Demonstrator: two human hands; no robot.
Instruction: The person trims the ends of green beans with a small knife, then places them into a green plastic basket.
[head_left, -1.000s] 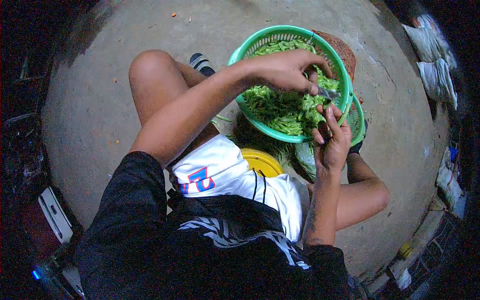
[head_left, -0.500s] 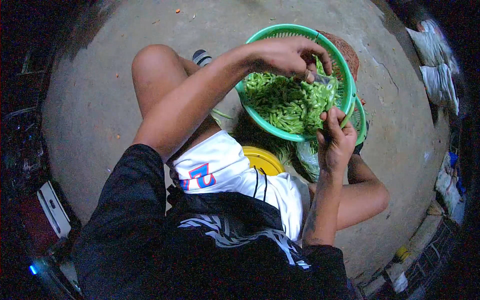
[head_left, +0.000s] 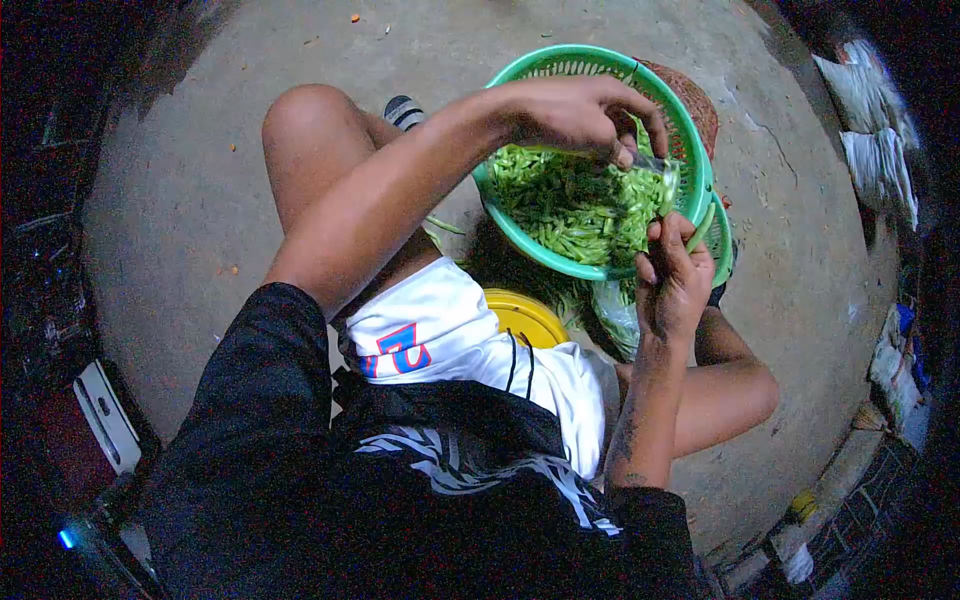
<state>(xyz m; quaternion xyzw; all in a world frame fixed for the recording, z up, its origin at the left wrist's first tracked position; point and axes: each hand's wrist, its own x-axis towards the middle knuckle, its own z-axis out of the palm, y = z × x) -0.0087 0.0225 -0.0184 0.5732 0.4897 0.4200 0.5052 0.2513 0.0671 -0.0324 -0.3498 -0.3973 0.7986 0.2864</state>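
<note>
We hold a small blade [head_left: 650,163] pinched in our left hand [head_left: 575,112] over the green basket [head_left: 560,68] of beans [head_left: 570,205]. Our right hand [head_left: 672,283], at five o'clock of the basket, grips one bean pod [head_left: 703,226] at its rim.

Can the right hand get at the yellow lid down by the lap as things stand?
Probably not at once: the right hand is pinching a green pod at the basket rim. The yellow lid lies uncovered just below it.
</note>
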